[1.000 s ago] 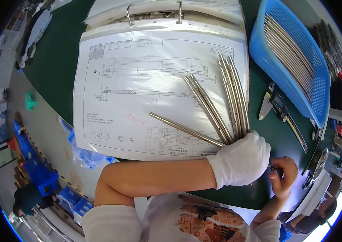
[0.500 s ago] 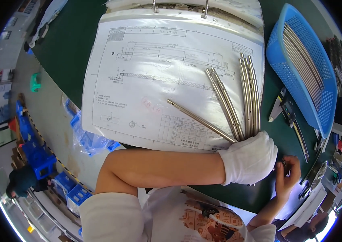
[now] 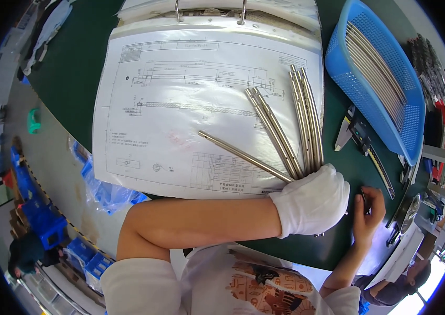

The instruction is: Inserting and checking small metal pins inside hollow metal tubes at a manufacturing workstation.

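Note:
My left hand (image 3: pixel 313 202), in a white glove, is closed round the lower ends of several slim silver metal rods (image 3: pixel 309 121). They fan out above the fist: one leans far left, a few stand in the middle, and a tighter bunch is at the right. Short rod ends show below the glove. Under the rods lies a sheet with a technical drawing (image 3: pixel 180 131) in a ring binder. Bare and just right of the glove, my right hand (image 3: pixel 370 212) has its fingers curled together round a small dark thing, too small to name.
A blue perforated basket (image 3: pixel 338 68) with more metal rods stands at the far right. Beside it on the green table (image 3: pixel 75 84) lies a digital caliper (image 3: pixel 363 139). A round metal object (image 3: pixel 410 214) is at the right edge. Blue crates (image 3: pixel 46 220) stand on the floor at left.
The whole scene has shifted left and slightly up in the picture. My left hand keeps its grip on the fanned rods; my right hand stays beside it with fingers curled.

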A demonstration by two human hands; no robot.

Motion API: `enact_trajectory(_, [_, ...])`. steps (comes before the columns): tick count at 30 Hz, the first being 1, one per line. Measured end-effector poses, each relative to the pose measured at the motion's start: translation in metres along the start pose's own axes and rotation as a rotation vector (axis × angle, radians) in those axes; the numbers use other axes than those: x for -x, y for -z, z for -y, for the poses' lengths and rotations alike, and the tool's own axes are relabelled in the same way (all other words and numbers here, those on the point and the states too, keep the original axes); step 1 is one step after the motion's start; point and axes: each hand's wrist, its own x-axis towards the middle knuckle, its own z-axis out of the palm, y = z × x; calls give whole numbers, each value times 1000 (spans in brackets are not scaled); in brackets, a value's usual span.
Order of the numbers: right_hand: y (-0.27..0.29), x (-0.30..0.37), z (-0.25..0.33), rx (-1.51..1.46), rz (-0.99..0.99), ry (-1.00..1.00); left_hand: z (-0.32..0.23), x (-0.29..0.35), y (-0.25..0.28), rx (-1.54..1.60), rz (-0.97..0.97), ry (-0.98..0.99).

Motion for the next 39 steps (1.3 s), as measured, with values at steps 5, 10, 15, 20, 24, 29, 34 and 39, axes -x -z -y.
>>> enact_trajectory(5, [0,-2,0,4,8,7,-1,1,0,-11,-20,3])
enact_trajectory(10, [-1,-2,-2,-16,-3,1,-3,2,-2,-62,-44,-1])
enact_trajectory(15, [-1,-3,-2,-19,-7,4,-4,3,-3,-82,-67,10])
enact_trajectory(20, [-2,-3,0,-43,5,-21,-3,3,-2,-73,-53,9])
enact_trajectory(24, [-2,-3,-1,-33,-8,9,-2,3,-1,-45,-37,-1])
enact_trajectory(29, [-3,-5,0,-41,-47,21,1,4,5,-8,-30,-20])
enact_trajectory(34, [-7,-6,1,-33,-28,23,11,2,24,1,262,-146])
enact_trajectory(39, [-10,-8,6,-37,-71,54,9,1,23,-38,214,-136])
